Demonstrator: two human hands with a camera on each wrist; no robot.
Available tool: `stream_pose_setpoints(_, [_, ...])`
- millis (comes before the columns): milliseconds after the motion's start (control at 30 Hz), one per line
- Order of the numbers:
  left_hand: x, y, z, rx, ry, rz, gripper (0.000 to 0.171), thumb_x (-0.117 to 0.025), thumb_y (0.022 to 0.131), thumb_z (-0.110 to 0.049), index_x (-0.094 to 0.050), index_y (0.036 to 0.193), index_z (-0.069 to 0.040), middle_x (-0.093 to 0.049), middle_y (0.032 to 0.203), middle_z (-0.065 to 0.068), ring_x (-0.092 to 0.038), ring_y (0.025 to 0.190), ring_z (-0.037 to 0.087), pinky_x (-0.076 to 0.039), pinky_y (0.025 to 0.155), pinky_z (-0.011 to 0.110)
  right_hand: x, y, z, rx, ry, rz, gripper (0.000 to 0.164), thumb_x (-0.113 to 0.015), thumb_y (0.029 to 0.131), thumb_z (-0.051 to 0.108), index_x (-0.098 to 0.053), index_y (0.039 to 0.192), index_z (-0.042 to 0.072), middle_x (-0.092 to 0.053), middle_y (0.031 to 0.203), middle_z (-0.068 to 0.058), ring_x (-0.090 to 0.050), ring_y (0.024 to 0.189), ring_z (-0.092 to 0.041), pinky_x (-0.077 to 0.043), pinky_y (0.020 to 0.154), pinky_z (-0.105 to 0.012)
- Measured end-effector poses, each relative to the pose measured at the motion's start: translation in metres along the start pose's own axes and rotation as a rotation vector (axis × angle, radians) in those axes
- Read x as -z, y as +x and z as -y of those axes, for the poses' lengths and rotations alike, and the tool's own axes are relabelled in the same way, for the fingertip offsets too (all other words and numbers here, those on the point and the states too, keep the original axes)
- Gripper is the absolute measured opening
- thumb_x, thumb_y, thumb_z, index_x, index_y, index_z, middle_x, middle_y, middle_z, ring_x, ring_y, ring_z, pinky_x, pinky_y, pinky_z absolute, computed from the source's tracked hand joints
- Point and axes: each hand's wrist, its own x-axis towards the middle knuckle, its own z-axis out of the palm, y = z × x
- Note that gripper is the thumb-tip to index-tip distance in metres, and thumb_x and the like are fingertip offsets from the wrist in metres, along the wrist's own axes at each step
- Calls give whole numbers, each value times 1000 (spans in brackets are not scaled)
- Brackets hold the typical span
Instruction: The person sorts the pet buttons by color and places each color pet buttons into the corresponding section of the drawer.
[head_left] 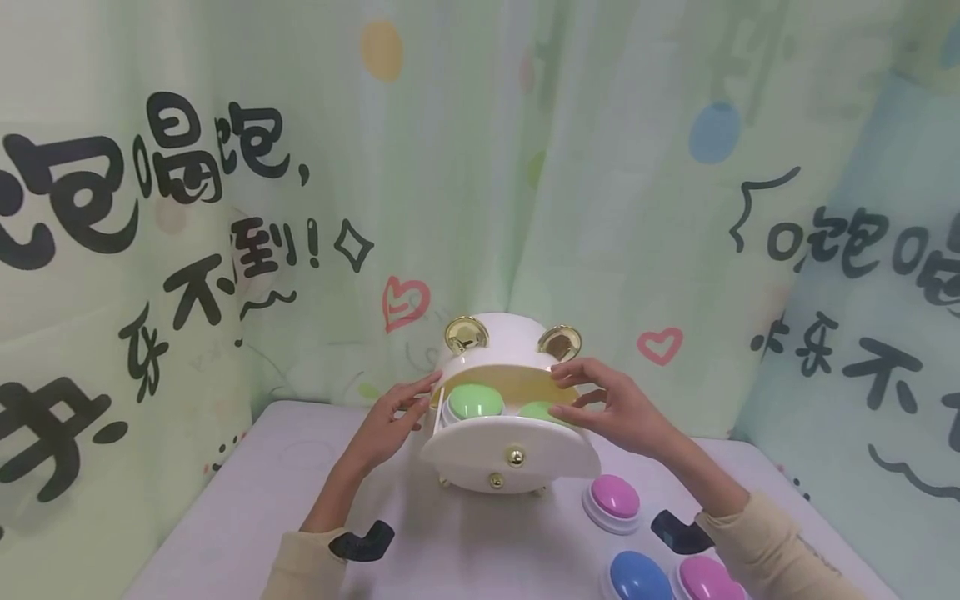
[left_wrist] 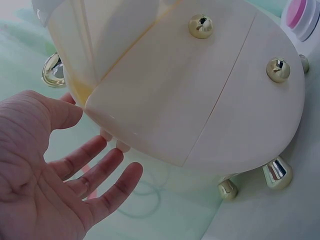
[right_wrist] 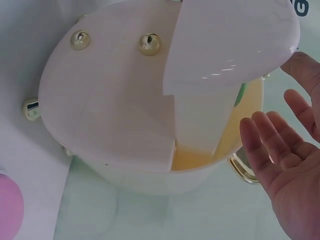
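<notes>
A white rounded storage box (head_left: 480, 454) with gold ear-shaped trims and gold knobs stands on the table, its upper part uncovered. Inside show a green domed button (head_left: 476, 402) on a white base and part of a second green dome (head_left: 536, 410). My left hand (head_left: 393, 421) is at the box's left side, thumb and fingertips along its edge in the left wrist view. On the other side, my right hand (head_left: 618, 404) has fingers apart by the opening. Its thumb meets the edge of a pale panel (right_wrist: 235, 45) in the right wrist view.
In front of the box, to the right, lie a pink domed button (head_left: 615, 497), a blue one (head_left: 639, 575) and another pink one (head_left: 708, 577). A printed pale green curtain (head_left: 600, 208) hangs behind the white table (head_left: 300, 450). Black bands (head_left: 363, 542) are at both wrists.
</notes>
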Motion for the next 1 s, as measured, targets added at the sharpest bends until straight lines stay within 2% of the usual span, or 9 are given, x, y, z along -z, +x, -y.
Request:
stream_pose_setpoints(167, [0, -1, 0, -2, 5, 1, 45, -56, 106, -17, -55, 150, -25, -56, 143, 14, -62, 116, 32, -61, 85, 40, 1, -2, 2, -12, -12, -8, 41, -81, 88, 11, -64, 125, 4, -69, 120, -12, -67, 109, -31, -61, 87, -38])
stream_pose_setpoints(267, [0, -1, 0, -3, 4, 2, 45, -56, 106, -17, -55, 150, -25, -56, 143, 14, -62, 115, 32, -61, 86, 42, 1, -4, 3, -10, -27, -29, 38, -80, 89, 11, -65, 124, 5, -69, 116, -9, -68, 105, -26, -61, 87, -34])
stream_pose_setpoints(400, [0, -1, -1, -3, 3, 1, 44, -56, 106, -17, -55, 150, -25, -57, 143, 15, -62, 115, 32, -61, 86, 43, 0, -7, 7, 13, -45, -85, 33, -79, 90, 9, -66, 120, 7, -70, 112, -8, -68, 98, -17, -60, 83, -27])
stream_pose_setpoints(600, [0, -1, -1, -4, 2, 0, 44, -56, 106, -16, -55, 150, -25, -57, 143, 14, -61, 115, 31, -61, 86, 41, 2, -15, 15, 91, -45, -190, 32, -78, 88, 0, -68, 117, 7, -71, 108, -9, -66, 93, -6, -59, 80, -21])
stream_pose_setpoints(800, [0, -1, -1, -5, 8, -6, 44, -56, 106, -17, -55, 149, -26, -57, 143, 14, -61, 115, 31, -61, 86, 41, 3, -23, 26, 121, 7, -231, 34, -76, 87, -6, -68, 118, 6, -70, 108, -13, -66, 96, -5, -58, 81, -20])
stream_pose_setpoints(1000, [0, -2, -3, -4, 6, -11, 44, -56, 106, -16, -55, 149, -25, -57, 142, 15, -61, 115, 31, -61, 87, 43, 3, -30, 37, 148, 43, -250, 38, -75, 85, -10, -68, 119, 5, -71, 109, -1, -66, 96, -5, -58, 82, -19])
